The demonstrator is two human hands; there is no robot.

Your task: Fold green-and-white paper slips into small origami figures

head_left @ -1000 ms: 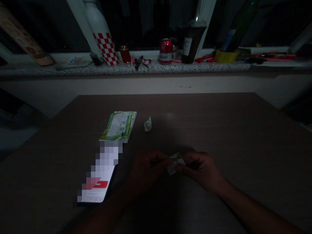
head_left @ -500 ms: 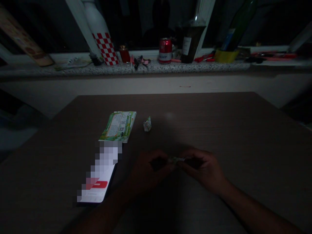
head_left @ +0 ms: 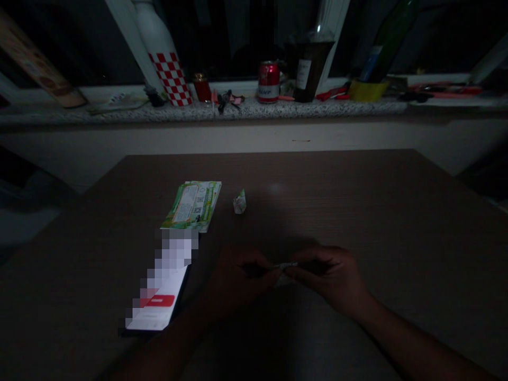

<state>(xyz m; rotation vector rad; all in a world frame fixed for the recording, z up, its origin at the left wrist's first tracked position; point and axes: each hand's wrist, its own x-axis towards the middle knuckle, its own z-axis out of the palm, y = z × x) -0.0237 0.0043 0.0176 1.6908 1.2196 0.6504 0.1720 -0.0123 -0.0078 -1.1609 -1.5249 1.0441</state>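
Wood-grain tabletop (head_left: 357, 201), dim light; near left, a lit smartphone (head_left: 159, 321) lies face up, part of its screen pixelated; left forearm runs close by its near end.

Near centre: left hand (head_left: 242, 278) and right hand (head_left: 335, 270) face each other; thumb and fingertips of each pinched on opposite ends of one small folded paper (head_left: 284, 281); it sits between the two hands, seen close to edge-on; other fingers in shadow, can't tell their curl.

Further off, left of centre: a small folded paper piece (head_left: 239, 203) with a pointed top, on its own; left of that, a stack of green-and-white printed leaflets (head_left: 192, 206), near edge right at the phone's far end.

Progress, my read: lone piece looks done; held one looks part-folded, shaping left; can't count creases; visible leaflets flat, unfolded.

Far: granite windowsill (head_left: 254, 112); red-checked white bottle (head_left: 170, 71) left, red can (head_left: 269, 84) mid, green bottle (head_left: 391, 45) right.
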